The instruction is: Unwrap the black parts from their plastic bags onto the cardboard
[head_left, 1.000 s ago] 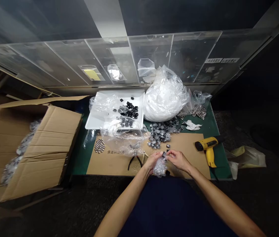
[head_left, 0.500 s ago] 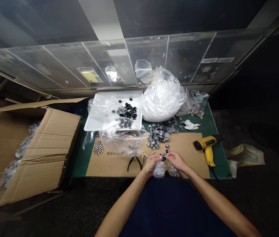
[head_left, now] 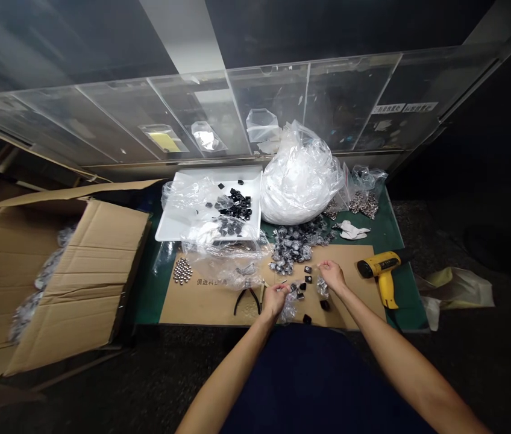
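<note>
The broad, flat sheet of brown cardboard (head_left: 210, 304) is matt and papery. On it, small black square plastic-looking blocks (head_left: 307, 319) show a dull sheen, round silver balls (head_left: 183, 271) gleam like polished metal, and crumpled clear plastic film (head_left: 288, 312) glints at its creases. Behind the sheet, a shallow white rectangular tray (head_left: 169, 226) looks smooth and plastic, and a bulging, whitish plastic bag (head_left: 298, 181) is wrinkled and glossy. At the sheet's right edge, a yellow-and-black pistol-shaped tool (head_left: 387, 289) has a smooth plastic-looking shell.
</note>
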A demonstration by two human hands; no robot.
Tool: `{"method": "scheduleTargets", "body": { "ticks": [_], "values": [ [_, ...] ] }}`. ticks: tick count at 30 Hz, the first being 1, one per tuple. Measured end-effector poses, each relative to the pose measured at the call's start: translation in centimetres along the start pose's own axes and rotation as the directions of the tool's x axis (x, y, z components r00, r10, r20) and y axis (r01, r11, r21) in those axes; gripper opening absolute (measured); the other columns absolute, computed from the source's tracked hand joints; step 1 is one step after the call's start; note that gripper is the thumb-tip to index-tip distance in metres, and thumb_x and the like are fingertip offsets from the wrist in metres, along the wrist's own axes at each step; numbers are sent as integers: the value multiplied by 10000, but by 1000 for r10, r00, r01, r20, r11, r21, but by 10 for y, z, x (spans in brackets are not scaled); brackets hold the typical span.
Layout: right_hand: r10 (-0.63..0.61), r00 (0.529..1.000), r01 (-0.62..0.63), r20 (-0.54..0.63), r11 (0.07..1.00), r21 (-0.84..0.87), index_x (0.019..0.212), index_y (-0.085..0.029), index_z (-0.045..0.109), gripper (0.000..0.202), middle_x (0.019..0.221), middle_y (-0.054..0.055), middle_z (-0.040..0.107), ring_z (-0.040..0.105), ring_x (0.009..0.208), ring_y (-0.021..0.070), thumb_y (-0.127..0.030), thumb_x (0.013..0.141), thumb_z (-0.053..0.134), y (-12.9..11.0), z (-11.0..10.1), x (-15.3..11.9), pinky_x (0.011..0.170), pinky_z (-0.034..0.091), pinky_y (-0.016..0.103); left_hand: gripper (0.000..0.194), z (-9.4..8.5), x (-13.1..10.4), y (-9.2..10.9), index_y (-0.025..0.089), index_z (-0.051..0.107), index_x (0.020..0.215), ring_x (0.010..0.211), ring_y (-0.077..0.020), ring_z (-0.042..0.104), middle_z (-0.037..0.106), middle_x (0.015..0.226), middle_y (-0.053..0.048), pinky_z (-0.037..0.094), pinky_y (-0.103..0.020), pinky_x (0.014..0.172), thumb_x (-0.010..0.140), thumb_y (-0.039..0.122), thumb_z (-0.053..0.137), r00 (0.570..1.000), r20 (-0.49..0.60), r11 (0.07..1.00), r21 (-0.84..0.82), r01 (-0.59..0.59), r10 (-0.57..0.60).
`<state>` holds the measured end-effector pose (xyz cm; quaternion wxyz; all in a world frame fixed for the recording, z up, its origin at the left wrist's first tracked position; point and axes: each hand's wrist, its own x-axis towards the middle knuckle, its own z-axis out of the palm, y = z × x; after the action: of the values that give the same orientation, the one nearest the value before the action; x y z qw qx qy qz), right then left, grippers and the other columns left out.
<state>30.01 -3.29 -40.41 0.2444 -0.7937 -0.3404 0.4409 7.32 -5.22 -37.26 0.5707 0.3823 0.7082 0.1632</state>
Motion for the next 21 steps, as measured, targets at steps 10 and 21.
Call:
{"method": "scheduleTargets", "body": {
  "ticks": [10,21],
  "values": [
    [-33,999,29,-24,987,-156,870,-239,700,170,855,86,726,652,820,243,-345,780,603,-35,28,38,731,445,298,186,4,-7,31,159,703,761,671,-178,566,654,674,-21,405,-262,685,761,323,614,991,-5,985,109,-133,134],
    [-79,997,79,-4,994,81,790,-219,681,233,702,20,664,595,699,198,-419,725,579,-24,11,15,664,430,276,76,-2,-8,44,177,649,784,773,-204,594,664,762,-44,433,-288,808,800,231,597,983,-79,984,90,-156,163]
  ]
}}
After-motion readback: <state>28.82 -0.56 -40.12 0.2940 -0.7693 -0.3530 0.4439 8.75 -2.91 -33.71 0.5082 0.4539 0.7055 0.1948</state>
